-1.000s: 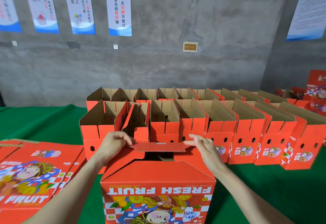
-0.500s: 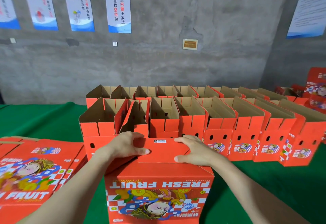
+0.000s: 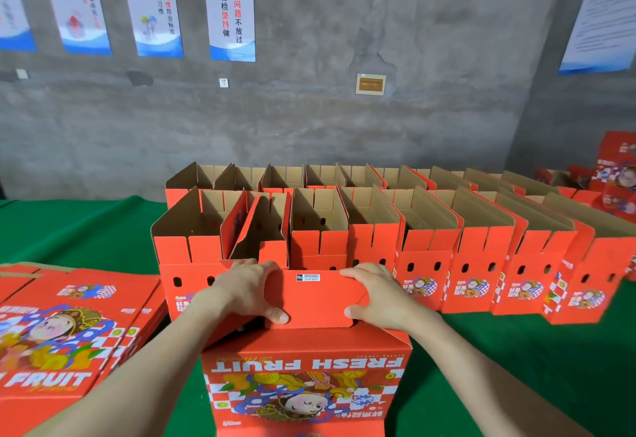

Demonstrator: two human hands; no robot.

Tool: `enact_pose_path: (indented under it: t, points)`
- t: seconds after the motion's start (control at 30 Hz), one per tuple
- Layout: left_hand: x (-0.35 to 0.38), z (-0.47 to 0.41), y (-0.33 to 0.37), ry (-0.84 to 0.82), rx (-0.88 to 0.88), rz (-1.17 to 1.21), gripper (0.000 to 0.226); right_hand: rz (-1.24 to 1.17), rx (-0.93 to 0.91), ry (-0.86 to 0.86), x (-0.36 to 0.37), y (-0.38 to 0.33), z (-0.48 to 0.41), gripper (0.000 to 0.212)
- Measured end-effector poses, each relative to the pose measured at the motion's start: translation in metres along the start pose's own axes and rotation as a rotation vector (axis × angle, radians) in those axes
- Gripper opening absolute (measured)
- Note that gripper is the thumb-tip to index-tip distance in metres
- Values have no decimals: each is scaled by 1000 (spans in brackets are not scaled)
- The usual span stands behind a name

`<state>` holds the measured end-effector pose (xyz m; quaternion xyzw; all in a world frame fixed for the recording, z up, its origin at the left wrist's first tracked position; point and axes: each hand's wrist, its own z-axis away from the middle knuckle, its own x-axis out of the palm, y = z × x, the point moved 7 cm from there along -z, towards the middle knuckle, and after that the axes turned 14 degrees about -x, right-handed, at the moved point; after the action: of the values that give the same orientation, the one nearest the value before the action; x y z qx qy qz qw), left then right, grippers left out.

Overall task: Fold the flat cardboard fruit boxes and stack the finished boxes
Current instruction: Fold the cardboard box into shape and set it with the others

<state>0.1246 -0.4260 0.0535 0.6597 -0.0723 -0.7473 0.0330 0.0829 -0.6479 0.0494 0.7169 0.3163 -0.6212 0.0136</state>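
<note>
A red cardboard fruit box (image 3: 306, 388) printed "FRESH FRUIT" stands upside down right in front of me. Its red bottom flap (image 3: 315, 299) with a small barcode label lies folded over the top. My left hand (image 3: 246, 290) grips the flap's left end, thumb on the near edge and fingers curled over the far edge. My right hand (image 3: 377, 294) grips the right end the same way. A stack of flat printed boxes (image 3: 69, 330) lies at the left. Two rows of folded open boxes (image 3: 378, 230) stand behind.
The green table cover (image 3: 516, 361) shows at the right and far left. More red boxes (image 3: 616, 175) are piled at the far right. A grey concrete wall with posters (image 3: 230, 6) rises behind the table.
The flap, held level a second ago, has been folded down toward me onto the box. Both hands came down with it and now clasp its ends.
</note>
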Motion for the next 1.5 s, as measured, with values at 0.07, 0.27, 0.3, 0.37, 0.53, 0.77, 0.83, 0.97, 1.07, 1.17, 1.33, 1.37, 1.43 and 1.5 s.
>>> enact_pose_path:
  t: [0.07, 0.27, 0.3, 0.37, 0.53, 0.77, 0.83, 0.97, 1.07, 1.17, 1.33, 1.37, 1.43, 1.5]
  points:
    - [0, 1, 0, 26, -13, -9, 99, 54, 10, 15, 1, -1, -1, 73]
    - [0, 2, -1, 93, -46, -5, 94, 220, 30, 3, 7, -5, -1, 77]
    - [1, 2, 0, 99, -46, -13, 94, 237, 31, 5, 7, -6, -2, 77]
    - [1, 3, 0, 99, -45, -15, 94, 246, 36, 5, 7, -7, -2, 76]
    - [-5, 2, -5, 94, 13, 125, 86, 178, 42, -7, 4, -4, -2, 76]
    - [-6, 12, -47, 105, -71, 591, 69, 22, 15, 52, 3, 5, 5, 63]
    - [5, 17, -59, 57, -146, 773, 71, 19, 14, 56, 4, 5, 5, 62]
    - [34, 24, -80, -87, -359, 1211, 76, -69, 51, 118, 6, 11, 10, 66]
    - [43, 32, -90, -97, -395, 1217, 61, -468, 155, 480, -10, 25, 23, 58]
    - [42, 43, -90, -90, -391, 1252, 49, -866, 468, 714, 1, 59, 54, 34]
    - [48, 54, -81, -165, -433, 1203, 59, -964, 692, 169, 76, 61, 100, 38]
    - [47, 55, -80, -171, -424, 1186, 60, -986, 669, 105, 82, 55, 104, 38]
    - [42, 58, -80, -170, -400, 1166, 63, -1013, 617, 46, 83, 47, 107, 40]
    - [35, 60, -84, -154, -371, 1175, 63, -1018, 567, 17, 76, 41, 110, 43]
